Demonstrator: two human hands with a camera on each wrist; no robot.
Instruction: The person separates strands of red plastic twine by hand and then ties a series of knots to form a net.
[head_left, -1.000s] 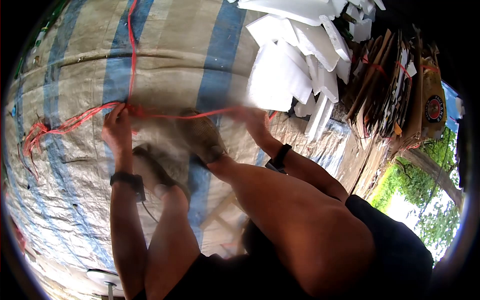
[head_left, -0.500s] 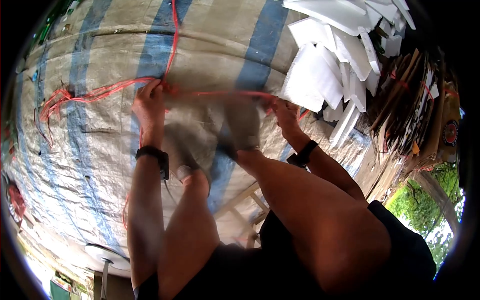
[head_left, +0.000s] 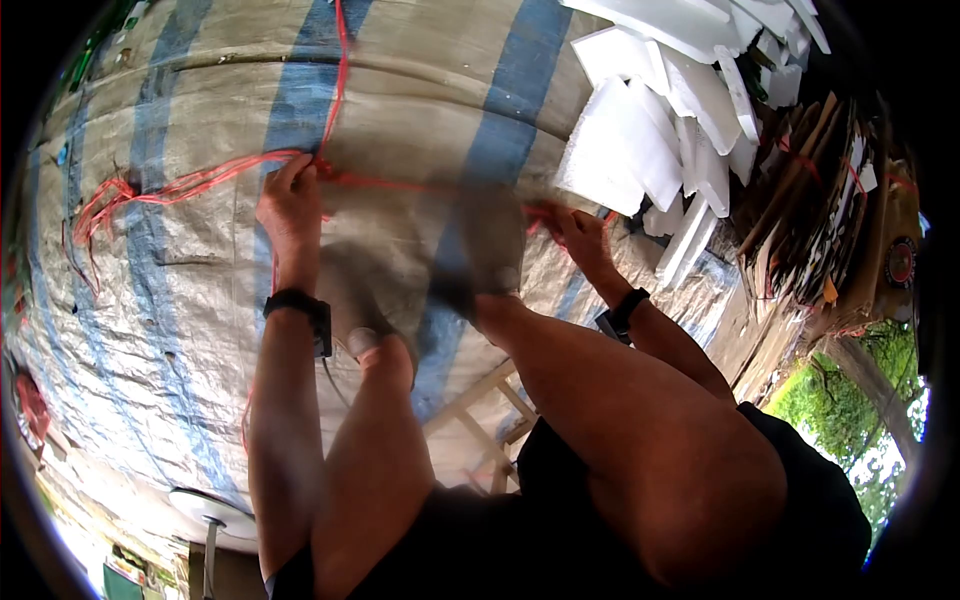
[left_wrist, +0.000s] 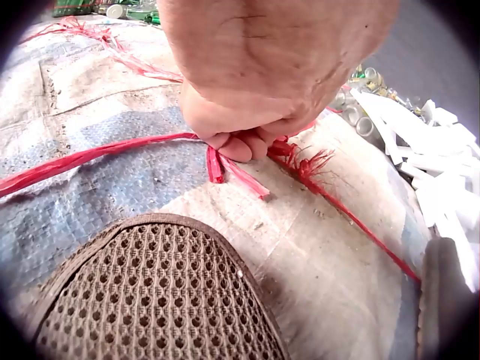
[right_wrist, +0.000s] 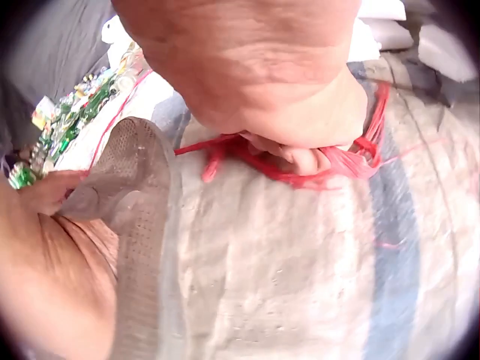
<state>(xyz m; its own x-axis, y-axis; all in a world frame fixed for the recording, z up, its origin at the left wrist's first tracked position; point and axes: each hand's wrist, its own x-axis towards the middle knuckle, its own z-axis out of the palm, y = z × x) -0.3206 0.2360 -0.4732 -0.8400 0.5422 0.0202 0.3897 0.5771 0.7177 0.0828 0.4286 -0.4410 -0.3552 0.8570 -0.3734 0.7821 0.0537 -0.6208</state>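
Observation:
Red plastic twine (head_left: 385,183) runs between the two hands over a striped woven sheet (head_left: 400,110). At a knot, my left hand (head_left: 292,215) pinches the twine; in the left wrist view its fingers (left_wrist: 238,148) curl round it, with short ends and a frayed strand (left_wrist: 345,214) beside them. My right hand (head_left: 588,245) grips a bunch of the same twine (right_wrist: 349,161), fingers curled in the right wrist view. Both shoes stand on the sheet between the hands, one with a mesh toe (left_wrist: 161,292) close below the left hand.
White foam pieces (head_left: 620,140) lie at the upper right, beside bundled flattened cardboard (head_left: 800,210). More twine (head_left: 340,80) runs toward the top, and a loose tangle (head_left: 115,195) lies on the left. Green bottles (right_wrist: 71,131) show past the sheet. A wooden frame (head_left: 480,410) lies below the feet.
The view has shifted, so the sheet and foam sit further right than at first. My right hand has moved slightly away from the left; both still hold the twine.

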